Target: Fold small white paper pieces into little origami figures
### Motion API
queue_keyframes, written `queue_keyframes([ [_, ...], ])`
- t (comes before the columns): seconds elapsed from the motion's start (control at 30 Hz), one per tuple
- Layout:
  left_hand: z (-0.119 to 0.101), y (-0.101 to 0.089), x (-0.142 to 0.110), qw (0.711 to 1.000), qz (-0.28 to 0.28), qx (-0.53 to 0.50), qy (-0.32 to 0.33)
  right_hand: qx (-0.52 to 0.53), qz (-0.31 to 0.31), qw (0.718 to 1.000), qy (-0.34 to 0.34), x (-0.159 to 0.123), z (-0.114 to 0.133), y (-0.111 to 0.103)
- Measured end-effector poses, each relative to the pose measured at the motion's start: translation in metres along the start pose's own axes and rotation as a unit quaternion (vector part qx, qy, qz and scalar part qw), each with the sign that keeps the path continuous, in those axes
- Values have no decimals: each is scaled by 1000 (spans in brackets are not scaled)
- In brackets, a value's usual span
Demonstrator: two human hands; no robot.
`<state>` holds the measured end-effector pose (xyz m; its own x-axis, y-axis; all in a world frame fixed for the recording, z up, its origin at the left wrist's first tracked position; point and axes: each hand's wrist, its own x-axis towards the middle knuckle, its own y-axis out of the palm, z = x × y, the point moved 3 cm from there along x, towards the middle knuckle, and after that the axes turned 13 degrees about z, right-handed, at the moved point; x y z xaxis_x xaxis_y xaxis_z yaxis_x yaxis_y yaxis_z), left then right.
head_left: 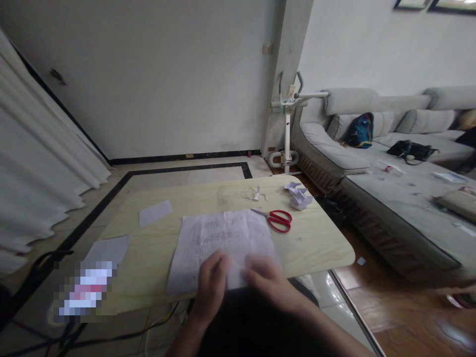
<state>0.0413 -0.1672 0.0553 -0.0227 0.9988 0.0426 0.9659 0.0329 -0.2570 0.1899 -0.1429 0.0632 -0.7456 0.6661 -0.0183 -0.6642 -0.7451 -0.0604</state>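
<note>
My left hand [213, 277] is closed on the left edge of a small white piece of paper [235, 276], held near the table's front edge. On its other side, my right hand [266, 277] is curled at the paper's right edge, its fingers partly blurred. Beneath and beyond both hands lies a large creased sheet [219, 228] with print or writing on it, too faint to read. Scissors with red handles [279, 220] rest by its upper right corner, blades pointing left. Folded paper shapes [300, 199] sit farther right, and thin paper scraps [256, 193] lie at the back.
The pale wooden table [323, 243] has a white paper [155, 213] and another sheet [107, 250] at left, beside a pixelated patch. Cables [148, 329] run below the left side. A grey sofa [390, 198] and white exercise machine [287, 134] stand beyond, to the right.
</note>
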Motion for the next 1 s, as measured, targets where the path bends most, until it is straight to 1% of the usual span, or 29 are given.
queue_keyframes([
  [0.07,2,1,-1,999,22,-32,-13,11,-18,1000,-8,-1,1,-2],
  [0.17,5,5,-4,993,90,-69,-33,48,-47,998,-13,0,-1,-4],
  [0.23,4,8,-5,990,120,-72,-31,67,-60,996,-15,0,-3,-4],
  [0.37,2,8,-6,993,104,-55,-15,72,-70,995,-4,2,-6,-4],
  [0.43,4,8,-6,994,92,-54,-17,70,-59,996,5,2,-4,-3],
  [0.53,10,7,-6,995,67,-70,-26,67,-33,997,7,1,-2,0],
  [0.7,16,9,-5,990,42,-119,-63,54,-17,998,3,0,-5,0],
  [0.77,15,10,-6,989,36,-127,-71,59,-19,998,3,1,-8,-3],
  [0.83,12,9,-7,989,36,-122,-69,65,-41,997,6,2,-9,-6],
  [0.9,9,11,-8,990,70,-98,-68,60,-69,996,3,3,-8,-10],
  [1.0,4,16,-10,984,169,-37,-44,29,-87,996,4,6,-4,-14],
])
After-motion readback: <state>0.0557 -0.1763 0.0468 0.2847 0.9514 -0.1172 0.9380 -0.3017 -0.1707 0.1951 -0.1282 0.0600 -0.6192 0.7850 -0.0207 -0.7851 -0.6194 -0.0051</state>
